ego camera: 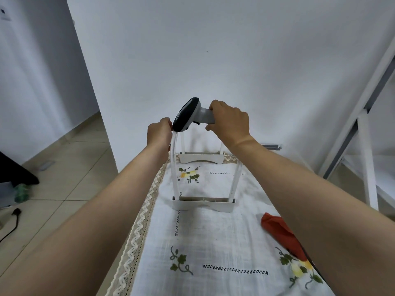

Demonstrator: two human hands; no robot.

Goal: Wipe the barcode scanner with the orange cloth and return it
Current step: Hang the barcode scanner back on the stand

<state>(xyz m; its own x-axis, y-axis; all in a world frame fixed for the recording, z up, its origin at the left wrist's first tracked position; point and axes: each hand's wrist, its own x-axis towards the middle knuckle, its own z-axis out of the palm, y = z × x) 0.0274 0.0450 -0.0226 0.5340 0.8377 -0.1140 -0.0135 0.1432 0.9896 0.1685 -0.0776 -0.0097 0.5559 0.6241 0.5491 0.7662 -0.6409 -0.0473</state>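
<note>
Steady the white rack (203,205), left hand (159,133) pinching its top rail, while your right hand (229,122), wrapped round the handle of the barcode scanner (186,114), moves its head gently there (the orange cloth (280,229) lies beside that forearm).

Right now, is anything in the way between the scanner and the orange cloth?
Nothing visible. The right hand holds the barcode scanner at the top of the white rack; the orange cloth lies nearer on the tablecloth, partly under the right forearm.
</note>
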